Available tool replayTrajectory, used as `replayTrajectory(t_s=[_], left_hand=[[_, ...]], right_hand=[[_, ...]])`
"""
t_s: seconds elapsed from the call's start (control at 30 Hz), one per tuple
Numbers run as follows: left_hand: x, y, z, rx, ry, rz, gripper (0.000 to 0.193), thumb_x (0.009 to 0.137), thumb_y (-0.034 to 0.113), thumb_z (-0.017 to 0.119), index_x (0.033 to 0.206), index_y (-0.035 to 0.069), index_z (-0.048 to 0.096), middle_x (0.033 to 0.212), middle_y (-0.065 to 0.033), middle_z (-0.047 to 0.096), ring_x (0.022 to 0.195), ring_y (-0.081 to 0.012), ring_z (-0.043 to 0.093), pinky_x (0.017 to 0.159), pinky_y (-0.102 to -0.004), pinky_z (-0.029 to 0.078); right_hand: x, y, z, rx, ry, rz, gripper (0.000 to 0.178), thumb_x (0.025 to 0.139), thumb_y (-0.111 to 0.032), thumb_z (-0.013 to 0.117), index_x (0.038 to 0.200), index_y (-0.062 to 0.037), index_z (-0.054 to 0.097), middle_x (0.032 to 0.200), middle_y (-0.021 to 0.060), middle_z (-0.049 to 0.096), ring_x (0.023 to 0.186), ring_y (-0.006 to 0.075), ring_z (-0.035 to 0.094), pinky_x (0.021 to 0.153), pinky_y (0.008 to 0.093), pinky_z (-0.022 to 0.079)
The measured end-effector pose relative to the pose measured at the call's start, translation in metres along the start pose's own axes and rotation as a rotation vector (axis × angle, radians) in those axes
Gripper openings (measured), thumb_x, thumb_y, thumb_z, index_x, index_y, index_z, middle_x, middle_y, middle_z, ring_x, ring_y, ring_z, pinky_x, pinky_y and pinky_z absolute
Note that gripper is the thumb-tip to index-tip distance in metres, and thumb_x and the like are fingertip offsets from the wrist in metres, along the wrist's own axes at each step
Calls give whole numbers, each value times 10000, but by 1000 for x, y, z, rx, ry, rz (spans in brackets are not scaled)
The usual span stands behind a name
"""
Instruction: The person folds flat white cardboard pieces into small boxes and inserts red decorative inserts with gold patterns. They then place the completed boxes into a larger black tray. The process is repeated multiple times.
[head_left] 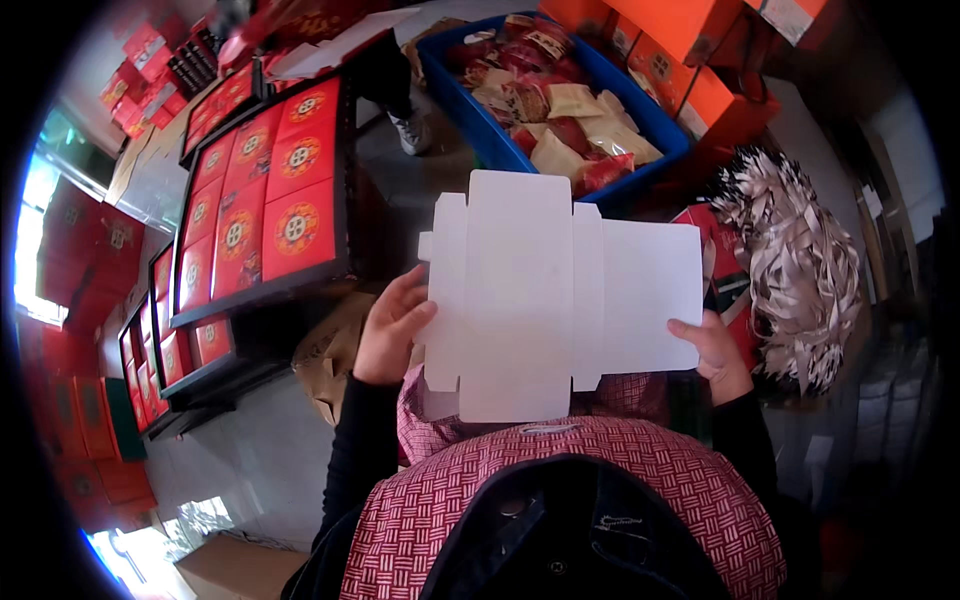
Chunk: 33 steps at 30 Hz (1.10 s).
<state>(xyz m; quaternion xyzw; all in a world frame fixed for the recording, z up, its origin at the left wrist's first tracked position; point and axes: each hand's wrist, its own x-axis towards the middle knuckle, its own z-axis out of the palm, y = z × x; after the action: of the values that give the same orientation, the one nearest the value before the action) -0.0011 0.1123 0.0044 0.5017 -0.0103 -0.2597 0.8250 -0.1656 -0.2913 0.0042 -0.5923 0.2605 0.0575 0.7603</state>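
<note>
A flat, unfolded white carton blank (520,290) with creased panels and side flaps is spread out in front of me, above my red patterned apron (600,470). Its left edge is held by my left hand (395,325), thumb on the white face and fingers behind. My right hand (718,350) pinches the lower right edge of the wide right panel, its thumb on top and its other fingers partly hidden behind the board.
Stacked black trays of red boxes (235,215) stand at left. Ahead is a blue crate (620,185) of packaged bags, with orange boxes (680,75) beside it. A bundle of pale ribbons (800,270) lies at right. A person's shoe (411,133) shows near the crate; a cardboard box (240,568) sits lower left.
</note>
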Motion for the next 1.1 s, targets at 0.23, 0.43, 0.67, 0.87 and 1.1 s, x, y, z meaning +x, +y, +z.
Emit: replayTrajectory(t_s=[0.23,0.43,0.67,0.87,1.1], left_hand=[[22,9,34,274,-126,38,597,846,-84,530,1381,6,281,1107,-129,614,1007,-170,602,822,-283,501],[29,-11,29,314,-164,-56,481,843,-65,537,1301,-28,396,1173,-106,570,1088,-166,551,930,-298,444],[22,-26,42,493,-80,41,486,825,-74,527,1289,-19,395,1165,-96,560,1078,-164,545,935,-295,434],[16,-27,53,425,-30,67,529,821,-93,494,1325,-8,358,1184,-93,555,1087,-173,554,941,-297,431],[14,-29,43,417,-65,46,533,835,-90,515,1338,-4,360,1215,-101,538,1126,-181,532,958,-316,426]], right_hand=[[-7,-37,19,-144,136,-219,416,820,-7,634,1216,65,530,1123,112,628,979,179,616,863,307,483],[13,-21,24,-973,555,-599,586,825,-44,631,1336,45,358,1069,195,600,973,336,604,873,392,470],[11,-21,13,-915,641,-545,450,832,-44,614,1250,60,486,1140,215,553,1072,348,547,930,385,432],[12,-35,20,-941,665,-695,362,831,-50,617,1172,36,534,1065,204,569,990,368,568,849,397,464],[22,-36,27,-725,583,-640,402,843,-48,638,1189,19,446,1028,213,592,904,313,624,777,359,505]])
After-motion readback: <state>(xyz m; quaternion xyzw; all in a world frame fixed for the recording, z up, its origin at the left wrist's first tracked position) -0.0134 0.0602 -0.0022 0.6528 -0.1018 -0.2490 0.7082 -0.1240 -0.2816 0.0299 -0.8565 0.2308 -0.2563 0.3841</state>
